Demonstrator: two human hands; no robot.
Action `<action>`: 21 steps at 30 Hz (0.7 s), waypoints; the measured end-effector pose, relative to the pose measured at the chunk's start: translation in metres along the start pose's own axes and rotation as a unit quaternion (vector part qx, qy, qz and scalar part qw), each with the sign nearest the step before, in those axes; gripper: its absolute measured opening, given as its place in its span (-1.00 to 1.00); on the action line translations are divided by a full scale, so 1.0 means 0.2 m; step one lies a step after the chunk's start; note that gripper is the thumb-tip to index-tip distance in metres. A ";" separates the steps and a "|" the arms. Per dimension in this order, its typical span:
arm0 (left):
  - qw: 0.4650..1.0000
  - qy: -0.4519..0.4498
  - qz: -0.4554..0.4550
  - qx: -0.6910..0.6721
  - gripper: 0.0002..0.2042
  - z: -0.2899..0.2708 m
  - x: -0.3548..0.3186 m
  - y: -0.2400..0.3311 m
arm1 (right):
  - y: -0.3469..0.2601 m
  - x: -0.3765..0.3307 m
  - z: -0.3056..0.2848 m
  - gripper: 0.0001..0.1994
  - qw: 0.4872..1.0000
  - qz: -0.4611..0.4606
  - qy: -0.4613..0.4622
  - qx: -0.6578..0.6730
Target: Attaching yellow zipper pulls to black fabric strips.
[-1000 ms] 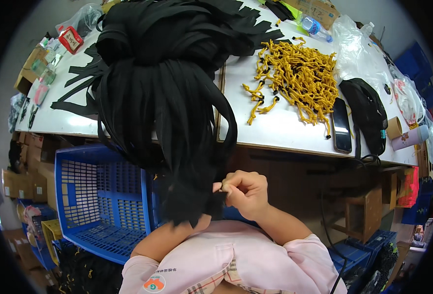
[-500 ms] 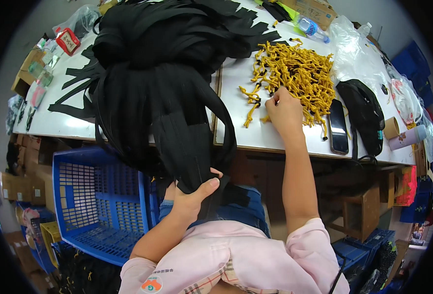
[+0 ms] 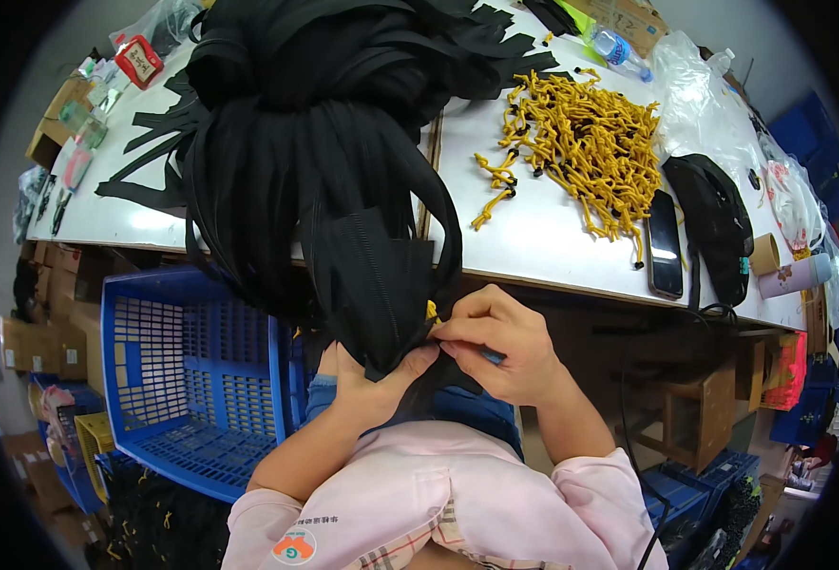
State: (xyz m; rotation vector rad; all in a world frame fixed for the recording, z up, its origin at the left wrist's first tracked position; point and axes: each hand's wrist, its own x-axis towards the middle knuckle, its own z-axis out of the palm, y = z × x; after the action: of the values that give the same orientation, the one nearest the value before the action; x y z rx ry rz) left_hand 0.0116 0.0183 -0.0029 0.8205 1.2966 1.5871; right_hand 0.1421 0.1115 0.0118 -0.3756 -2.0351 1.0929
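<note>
A black zipper [image 3: 370,275] hangs over the table's near edge, its lower end gripped between the thumb and fingers of my left hand [image 3: 370,388]. Close beside it, my right hand [image 3: 503,344] pinches a yellow cord pull [image 3: 431,312] against the zipper's edge; only a short piece of the cord shows. A small bit of blue peeks out under the right fingers, too little to name. More black zippers [image 3: 277,180] drape in a thick bundle from the tabletop. To the right on the table lies a pile of yellow cord pulls [image 3: 595,142] with black ends.
A blue plastic crate [image 3: 191,446] stands below the table at left. A phone [image 3: 665,245], a black bag [image 3: 714,223], a cup [image 3: 795,275] and a water bottle [image 3: 619,55] lie along the table's right side. A wooden stool [image 3: 700,418] stands underneath at right.
My right hand has come back from the yellow pile to the zipper's end, bringing a yellow cord pull. My left hand keeps its grip on the zipper.
</note>
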 end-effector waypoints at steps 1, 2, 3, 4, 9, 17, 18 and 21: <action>1.000 -0.006 0.013 0.012 -0.83 0.00 0.00 0.01 | 0.00 0.00 0.00 -0.76 0.999 -0.023 -0.017 -0.026; 0.999 -0.013 0.026 0.024 -0.83 0.00 0.00 0.02 | 0.00 -0.01 0.00 -0.76 0.997 -0.046 -0.034 -0.053; 0.999 -0.012 0.027 0.024 -0.83 0.00 -0.01 0.03 | 0.00 -0.01 0.00 -0.76 0.997 -0.047 -0.034 -0.053; 0.999 -0.011 0.036 0.012 -0.82 0.00 -0.02 0.03 | 0.00 -0.01 0.00 -0.76 0.997 -0.050 -0.040 -0.051; 0.997 0.054 -0.003 -0.057 -0.82 0.01 -0.04 0.02 | -0.05 -0.08 0.11 -0.81 0.993 0.063 0.097 0.010; 0.996 0.000 -0.046 -0.070 -0.79 -0.03 -0.05 0.03 | 0.01 -0.14 0.18 -0.93 0.927 0.165 0.105 0.321; 0.996 0.000 -0.046 -0.071 -0.79 -0.04 -0.04 0.03 | 0.00 -0.14 0.16 -0.94 0.827 0.253 0.065 0.498; 0.994 -0.056 -0.034 -0.091 -0.79 -0.04 -0.04 0.04 | 0.03 -0.12 0.09 -0.94 0.759 0.343 -0.025 0.553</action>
State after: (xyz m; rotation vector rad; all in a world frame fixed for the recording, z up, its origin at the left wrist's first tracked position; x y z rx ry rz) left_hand 0.0058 0.0068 0.0030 0.7335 1.0706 1.5565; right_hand 0.1442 0.0900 -0.0107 -0.4461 -0.9163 2.5199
